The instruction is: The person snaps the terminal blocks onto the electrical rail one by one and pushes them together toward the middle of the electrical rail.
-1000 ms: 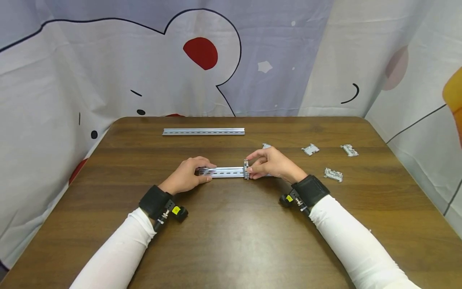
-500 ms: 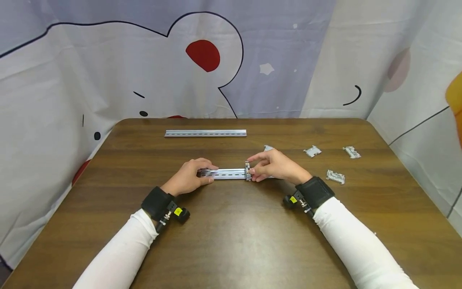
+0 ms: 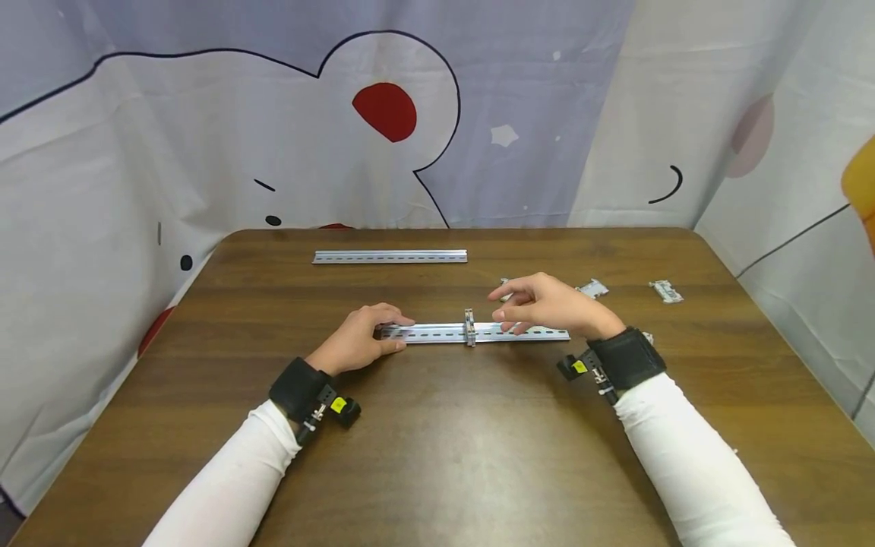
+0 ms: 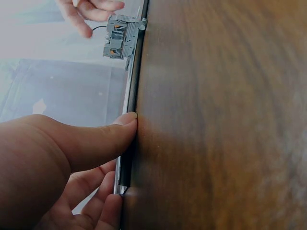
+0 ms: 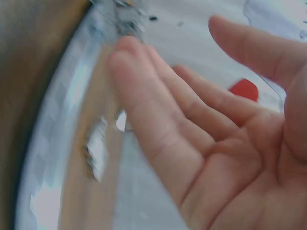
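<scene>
A slotted metal DIN rail (image 3: 437, 333) lies across the table, and my left hand (image 3: 362, 334) grips its left end between thumb and fingers. In the left wrist view the thumb (image 4: 108, 136) presses along the rail's near edge. Grey terminal blocks (image 3: 469, 328) stand upright on the rail near its middle; their orange parts show in the left wrist view. My right hand (image 3: 550, 304) hovers above the rail's right half, fingers spread and holding nothing. The right wrist view shows its palm and fingers (image 5: 158, 115) apart from the blocks.
A second DIN rail (image 3: 390, 257) lies farther back on the wooden table (image 3: 437, 456). Loose terminal blocks lie at the right, one at the far right (image 3: 666, 292), another block (image 3: 592, 289) behind my right hand. A printed curtain (image 3: 273, 137) hangs behind the table.
My right hand has let go of the terminal blocks and moved right, leaving them standing on the rail. The left hand keeps its grip on the rail's left end.
</scene>
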Tool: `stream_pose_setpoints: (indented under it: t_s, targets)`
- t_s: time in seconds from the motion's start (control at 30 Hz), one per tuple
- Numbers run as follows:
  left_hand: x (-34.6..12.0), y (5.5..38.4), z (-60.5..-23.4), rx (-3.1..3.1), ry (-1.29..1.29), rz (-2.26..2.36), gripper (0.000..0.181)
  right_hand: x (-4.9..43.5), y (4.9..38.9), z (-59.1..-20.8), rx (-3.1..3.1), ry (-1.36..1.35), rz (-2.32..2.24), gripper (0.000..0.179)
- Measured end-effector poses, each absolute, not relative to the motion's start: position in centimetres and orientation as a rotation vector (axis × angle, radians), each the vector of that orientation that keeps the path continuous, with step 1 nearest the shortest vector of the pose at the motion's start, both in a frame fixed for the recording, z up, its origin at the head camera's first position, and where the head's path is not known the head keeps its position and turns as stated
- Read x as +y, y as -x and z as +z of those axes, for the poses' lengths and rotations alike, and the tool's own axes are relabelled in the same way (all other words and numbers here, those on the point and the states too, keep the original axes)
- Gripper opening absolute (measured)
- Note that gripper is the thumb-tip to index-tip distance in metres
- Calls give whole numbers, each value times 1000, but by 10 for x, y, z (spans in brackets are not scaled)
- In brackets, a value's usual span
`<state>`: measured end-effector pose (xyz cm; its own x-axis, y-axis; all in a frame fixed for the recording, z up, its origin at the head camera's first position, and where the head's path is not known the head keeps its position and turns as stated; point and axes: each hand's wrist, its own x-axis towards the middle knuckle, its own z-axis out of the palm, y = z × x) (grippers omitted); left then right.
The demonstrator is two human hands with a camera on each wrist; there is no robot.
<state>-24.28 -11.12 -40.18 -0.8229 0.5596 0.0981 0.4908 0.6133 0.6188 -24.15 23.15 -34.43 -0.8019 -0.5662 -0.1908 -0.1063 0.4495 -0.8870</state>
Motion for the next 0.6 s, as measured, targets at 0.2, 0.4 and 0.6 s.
stream_pose_setpoints:
  t_s: [0.2, 0.4, 0.6]
  targets:
    - [-109, 244, -403, 2727, -881, 976, 36, 260, 231, -321, 2393, 605, -1079, 40]
    - [-110, 245, -404, 2725, -892, 982, 36, 284, 216, -297, 2563, 610, -923, 41]
    - [-112, 247, -405, 2719, -903, 987, 36, 310, 204, -282, 2754, 584, -683, 45]
